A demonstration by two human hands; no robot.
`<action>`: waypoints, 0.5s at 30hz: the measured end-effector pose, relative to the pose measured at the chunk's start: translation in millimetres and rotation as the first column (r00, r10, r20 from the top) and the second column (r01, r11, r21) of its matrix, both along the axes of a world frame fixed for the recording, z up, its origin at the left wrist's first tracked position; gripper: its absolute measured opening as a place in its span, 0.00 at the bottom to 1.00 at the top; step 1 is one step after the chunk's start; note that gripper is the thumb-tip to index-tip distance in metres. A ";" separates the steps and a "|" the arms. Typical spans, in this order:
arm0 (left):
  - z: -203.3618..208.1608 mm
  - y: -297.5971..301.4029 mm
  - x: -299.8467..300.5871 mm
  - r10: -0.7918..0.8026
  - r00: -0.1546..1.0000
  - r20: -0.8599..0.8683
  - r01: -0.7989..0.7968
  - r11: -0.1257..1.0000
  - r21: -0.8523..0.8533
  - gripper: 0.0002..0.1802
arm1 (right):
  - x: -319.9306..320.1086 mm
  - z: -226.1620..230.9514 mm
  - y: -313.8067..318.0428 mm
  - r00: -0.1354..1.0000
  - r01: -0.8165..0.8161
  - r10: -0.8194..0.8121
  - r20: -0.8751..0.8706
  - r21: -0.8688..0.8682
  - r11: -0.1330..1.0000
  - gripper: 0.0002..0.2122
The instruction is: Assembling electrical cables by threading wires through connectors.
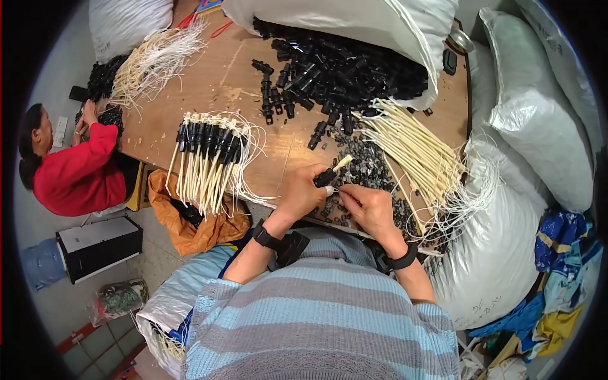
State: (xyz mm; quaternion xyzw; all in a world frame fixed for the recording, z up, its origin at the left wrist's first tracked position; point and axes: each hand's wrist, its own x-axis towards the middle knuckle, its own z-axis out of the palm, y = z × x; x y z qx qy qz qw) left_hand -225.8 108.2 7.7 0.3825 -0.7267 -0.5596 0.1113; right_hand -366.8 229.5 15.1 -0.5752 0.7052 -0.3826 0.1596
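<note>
My left hand (304,190) grips a small black plastic connector (325,178) with a cream tube end (342,163) sticking out of it. My right hand (368,206) pinches at the connector's lower end from the right, above a heap of tiny dark grey parts (367,166). Both hands hover at the near edge of the wooden table (209,76). A pile of loose black connectors (342,69) lies further back, and a bundle of cream tubes with white wires (421,155) fans out to my right.
A row of finished tubes capped in black (209,149) hangs over the table's near edge left of my hands. Another person in a red top (79,174) works at the table's left end beside more tubes (155,60). Big white sacks (538,107) crowd the right side; an orange bag (202,228) sits below.
</note>
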 end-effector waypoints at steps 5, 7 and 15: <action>-0.5 0.3 5.1 -0.106 0.989 0.107 0.144 0.864 -0.482 0.22 | -1.5 3.5 -4.4 0.992 0.090 -0.088 -0.088 0.022 0.996 0.04; -1.4 0.7 4.5 -0.121 0.984 0.131 0.169 0.867 -0.468 0.22 | -2.2 2.4 -5.3 0.991 0.115 -0.112 -0.074 0.039 0.993 0.04; -5.4 7.0 -1.7 -0.169 0.978 0.124 0.204 0.908 -0.367 0.24 | -6.6 -9.9 -4.1 0.997 0.059 -0.056 -0.055 0.066 0.996 0.04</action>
